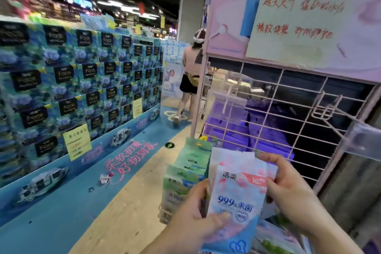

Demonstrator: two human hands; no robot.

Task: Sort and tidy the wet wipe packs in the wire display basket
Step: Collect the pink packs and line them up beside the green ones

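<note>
We find a small sheaf of pink wet wipe packs (237, 194) held upright in front of the person, long axis near vertical and tipped slightly to the right at the top. The front pack shows its printed face to the camera; at least two more stand fanned behind it, their top edges visible above.

The left hand (198, 218) grips the sheaf low on its left edge, thumb (218, 217) laid across the printed face, the other fingers hidden behind the packs. The right hand (288, 189) pinches the upper right edge, fingers curled over the rear packs. Both hands are therefore clamped on the same bundle, the left carrying from below, the right better placed to peel a pack away.

The row of green wet wipe packs (185, 175) stands on edge in the wire display basket (165, 211), just left of and below the sheaf, so the left hand is the nearer to it. More packs lie blurred at lower right (276, 241), under the right forearm; we cannot tell whether a basket holds them.

In our judgement the sorting is under way: the pink packs are out of any basket, and the coming placement turns on lowering them, still upright.
</note>
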